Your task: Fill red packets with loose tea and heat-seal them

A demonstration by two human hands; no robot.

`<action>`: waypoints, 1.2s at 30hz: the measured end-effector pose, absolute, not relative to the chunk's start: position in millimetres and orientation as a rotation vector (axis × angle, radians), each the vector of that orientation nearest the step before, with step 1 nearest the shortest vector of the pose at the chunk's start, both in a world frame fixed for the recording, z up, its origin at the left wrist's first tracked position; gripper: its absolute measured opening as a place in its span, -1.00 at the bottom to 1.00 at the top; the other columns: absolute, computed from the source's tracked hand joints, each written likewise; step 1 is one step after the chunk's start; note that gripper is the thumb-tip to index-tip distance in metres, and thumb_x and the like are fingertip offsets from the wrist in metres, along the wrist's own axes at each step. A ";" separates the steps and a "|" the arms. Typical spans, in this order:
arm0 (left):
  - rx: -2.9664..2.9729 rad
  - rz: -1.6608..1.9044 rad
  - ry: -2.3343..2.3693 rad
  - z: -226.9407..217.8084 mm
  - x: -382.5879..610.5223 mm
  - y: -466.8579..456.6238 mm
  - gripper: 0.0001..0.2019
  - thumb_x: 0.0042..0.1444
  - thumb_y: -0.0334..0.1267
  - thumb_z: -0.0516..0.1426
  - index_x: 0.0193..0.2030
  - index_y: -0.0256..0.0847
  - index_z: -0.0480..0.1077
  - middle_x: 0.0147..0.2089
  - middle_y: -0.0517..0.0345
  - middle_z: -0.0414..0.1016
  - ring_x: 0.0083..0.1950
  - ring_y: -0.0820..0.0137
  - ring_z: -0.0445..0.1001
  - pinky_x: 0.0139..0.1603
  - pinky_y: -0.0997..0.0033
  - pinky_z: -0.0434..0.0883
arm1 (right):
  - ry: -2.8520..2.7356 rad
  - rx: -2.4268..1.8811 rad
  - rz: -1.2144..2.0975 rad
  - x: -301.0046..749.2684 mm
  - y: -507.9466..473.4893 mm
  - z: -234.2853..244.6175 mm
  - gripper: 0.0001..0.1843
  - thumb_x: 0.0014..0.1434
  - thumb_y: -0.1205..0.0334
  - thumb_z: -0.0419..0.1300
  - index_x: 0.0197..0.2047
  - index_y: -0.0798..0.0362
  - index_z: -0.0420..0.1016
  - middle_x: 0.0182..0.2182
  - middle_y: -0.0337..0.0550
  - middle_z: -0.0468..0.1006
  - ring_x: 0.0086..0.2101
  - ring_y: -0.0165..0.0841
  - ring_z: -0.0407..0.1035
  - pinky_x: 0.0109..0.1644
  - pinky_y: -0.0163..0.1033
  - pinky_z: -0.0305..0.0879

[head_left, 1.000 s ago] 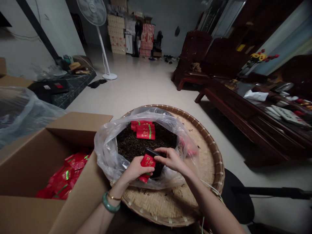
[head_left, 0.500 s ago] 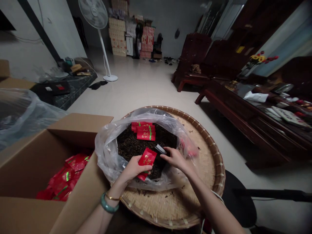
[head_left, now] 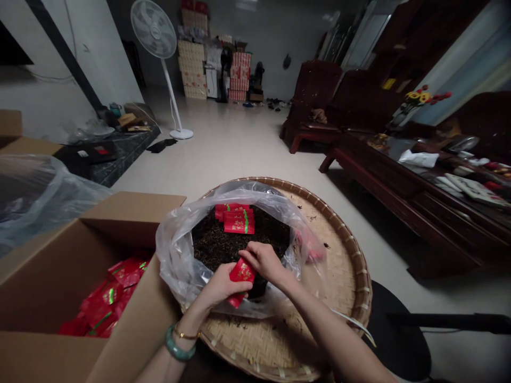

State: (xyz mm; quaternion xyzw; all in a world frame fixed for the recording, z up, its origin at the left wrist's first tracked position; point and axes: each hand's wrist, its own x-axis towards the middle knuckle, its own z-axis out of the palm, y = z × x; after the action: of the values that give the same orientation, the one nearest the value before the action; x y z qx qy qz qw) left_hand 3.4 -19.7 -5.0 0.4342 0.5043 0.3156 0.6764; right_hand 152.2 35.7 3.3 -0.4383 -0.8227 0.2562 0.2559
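Note:
My left hand [head_left: 227,286] is closed around the lower part of a small red packet [head_left: 242,270] with gold writing. At the packet's upper edge my right hand [head_left: 261,260] pinches it between thumb and fingers. Both hands are over a clear plastic bag [head_left: 175,250] that lies open, holding dark loose tea leaves [head_left: 215,246]. On the leaves toward the far side lie several red packets [head_left: 238,221] with green marks, overlapping in a row. Whether the held packet's top is open I cannot tell. My hands hide part of the leaves.
The bag sits on a round woven bamboo tray [head_left: 339,250] with scattered leaf bits. To the left stands an open cardboard box [head_left: 131,213] with several red packets [head_left: 104,300] inside. A white standing fan [head_left: 171,96] is farther off; a dark wooden table [head_left: 371,186] stands right.
My right hand has moved left from a small dark-and-silver item over the leaves to the upper edge of the packet. That item no longer shows. My left hand keeps its hold.

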 end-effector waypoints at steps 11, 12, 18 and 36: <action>0.787 1.068 1.074 3.3 -12.5 -27.1 -0.44 -0.34 0.03 0.37 -0.24 -0.30 0.39 -0.29 -0.05 0.58 -0.52 0.39 0.48 -0.54 0.47 0.39 | -1.845 -1.288 1.183 164.8 57.3 0.5 -0.54 0.31 -0.05 -0.20 -0.18 0.05 0.40 -0.50 -0.28 0.42 -0.50 -0.43 0.30 -0.42 -0.35 0.20; 0.735 1.312 1.064 9.6 -18.8 -29.0 -0.37 -0.35 0.12 0.34 -0.18 -0.25 0.40 -0.23 -0.05 0.58 -0.50 0.40 0.48 -0.52 0.46 0.40 | -1.889 -1.303 1.110 164.9 61.6 -2.2 -0.58 0.31 -0.02 -0.16 -0.16 0.04 0.40 -0.44 -0.25 0.45 -0.43 -0.41 0.34 -0.34 -0.32 0.26; 0.727 2.068 0.824 45.8 -43.5 -32.5 -0.06 -0.37 0.50 0.08 0.23 0.26 0.13 0.35 0.19 0.12 -0.07 0.24 0.48 -0.35 0.43 0.46 | -2.329 -1.350 0.267 139.8 85.7 -23.7 -0.56 0.10 0.32 0.21 0.07 0.09 0.32 0.03 0.08 0.35 0.00 -0.15 0.20 0.02 -0.09 0.24; 0.880 1.249 1.217 -29.4 4.5 -5.4 -0.52 -0.01 0.13 0.14 -0.17 -0.29 0.40 -0.20 0.03 0.51 -0.06 0.23 0.45 -0.01 0.27 0.37 | -2.195 -0.971 0.558 127.7 26.4 -6.1 -0.80 0.08 0.30 0.14 -0.16 0.04 0.38 -0.10 -0.01 0.37 -0.10 -0.27 0.31 -0.05 -0.21 0.33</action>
State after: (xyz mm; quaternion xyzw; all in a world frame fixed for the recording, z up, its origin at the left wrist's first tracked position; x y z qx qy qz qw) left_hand 4.5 -5.4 -29.4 0.3734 0.5163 0.5297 0.5599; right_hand 127.7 26.4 -6.1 -0.3715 -0.8402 0.2134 0.3323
